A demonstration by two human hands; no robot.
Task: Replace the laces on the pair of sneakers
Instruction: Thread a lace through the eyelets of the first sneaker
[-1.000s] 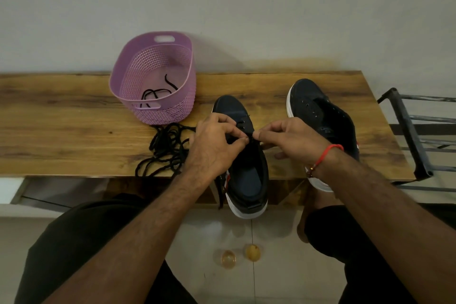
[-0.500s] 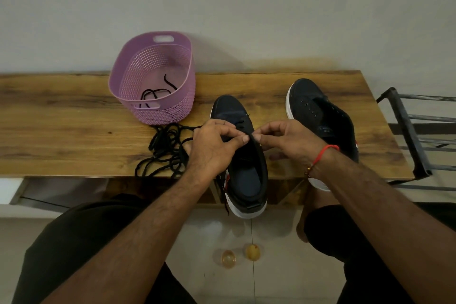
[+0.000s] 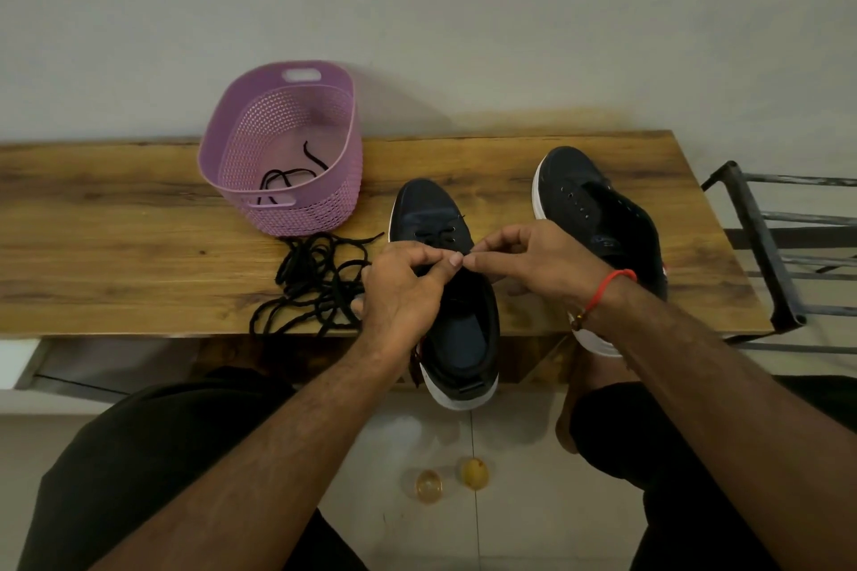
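We are working on the near sneaker, which is lying lengthwise on the wooden surface, toe pointing away toward the wall and heel hanging over the near edge. The second sneaker is sitting to its right, toe angled away and slightly left, its eyelets bare. Our left hand and right hand are meeting over the near sneaker's eyelets, wrists raised, fingers pinched tip to tip; whether lace is between them we cannot tell. Loose black laces are lying tangled just left of the sneaker, near the purple basket holding another lace.
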